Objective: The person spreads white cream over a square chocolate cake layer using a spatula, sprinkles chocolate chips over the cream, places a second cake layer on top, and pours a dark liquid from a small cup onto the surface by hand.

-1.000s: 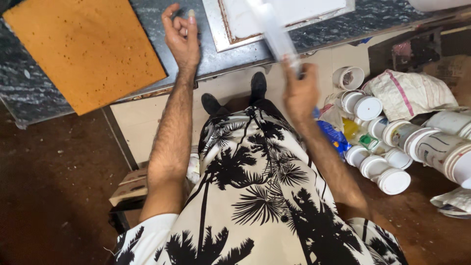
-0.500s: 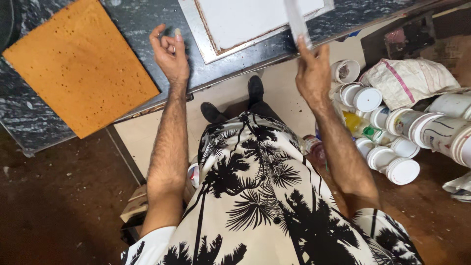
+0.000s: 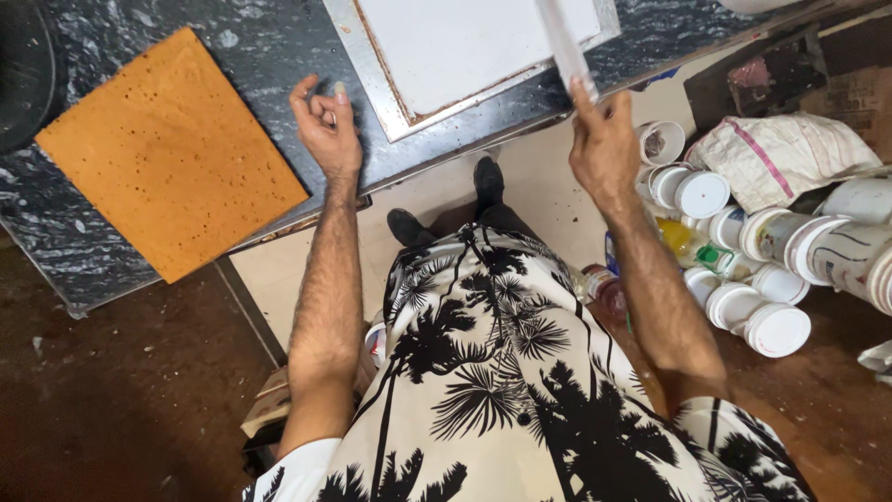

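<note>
My right hand (image 3: 604, 139) grips the lower end of a long pale flat strip (image 3: 565, 42) that reaches up over a metal-framed white screen (image 3: 437, 56) lying on the dark marble-patterned table (image 3: 260, 56). My left hand (image 3: 325, 125) hovers over the table edge between the screen and an orange board (image 3: 167, 153); its fingers are curled and seem to pinch a tiny pale thing at the fingertips. I stand at the table in a palm-print shirt, my black shoes (image 3: 446, 204) below its edge.
Several white lidded plastic jars (image 3: 734, 242) crowd the floor at the right, beside a white sack (image 3: 780, 158) and a dark box (image 3: 771, 79). Brown floor lies at the left. A dark round object (image 3: 23, 70) sits at the table's far left.
My view has shifted, so table and screen sit lower in frame. My right hand has risen with the strip to the screen's edge. My left hand stays curled near the table edge.
</note>
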